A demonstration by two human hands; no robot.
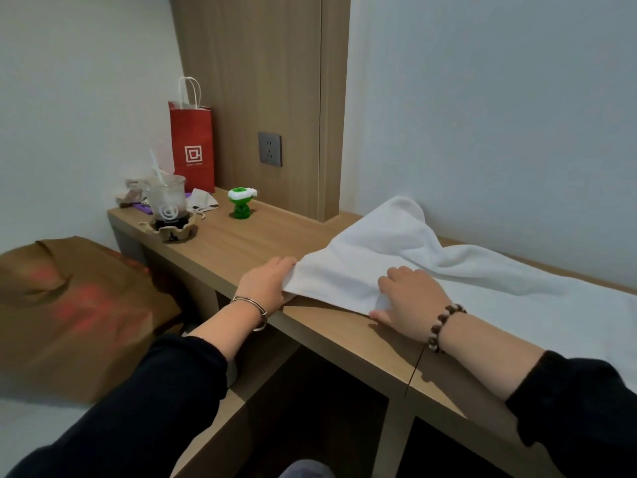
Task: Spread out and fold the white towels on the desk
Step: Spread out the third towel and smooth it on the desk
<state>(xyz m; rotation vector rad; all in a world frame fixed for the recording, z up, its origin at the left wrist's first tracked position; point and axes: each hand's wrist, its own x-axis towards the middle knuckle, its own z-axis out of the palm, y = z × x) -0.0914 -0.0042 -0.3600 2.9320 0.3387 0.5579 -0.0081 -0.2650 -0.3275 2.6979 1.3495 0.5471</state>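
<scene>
**Single head view, close and steep**

Wide-angle camera on the person's head, facing forward and down across the wooden surface (241,243) toward the wall (482,115). Near range: left hand (267,282) and right hand (412,298), both on the white towel (372,243), sit mid-frame.

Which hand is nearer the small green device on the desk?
Left. The left hand holds the white towel at its left edge, the side toward the green device; the right hand is farther right, on the towel's front edge.
</scene>
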